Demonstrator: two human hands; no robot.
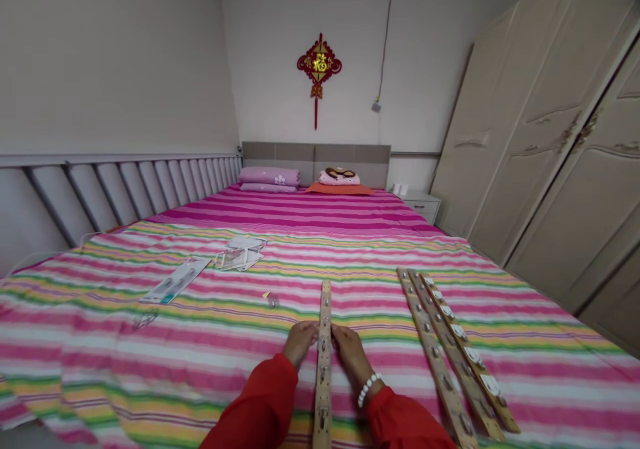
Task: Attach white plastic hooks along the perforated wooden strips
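Observation:
A long wooden strip with metal hooks (323, 389) lies on the striped bedsheet, pointing away from me. My left hand (301, 341) grips its left edge, fingers curled against the wood. On the opposite edge my right hand (350, 350), with a white bead bracelet (369, 389) at the wrist, holds the same strip with bent fingers. Both hands sit at about the same height along it. Just beyond my left hand rests a small clear packet (273, 299) with a yellow corner.
Several similar strips lie to the right, a bare-hooked one (435, 352) and one with white pieces (470, 352) among them. On the left are a packaged hook set (177, 280), a wire tangle (145, 318) and a pile of packets (241, 254). Bed rails (125, 192) line the left side.

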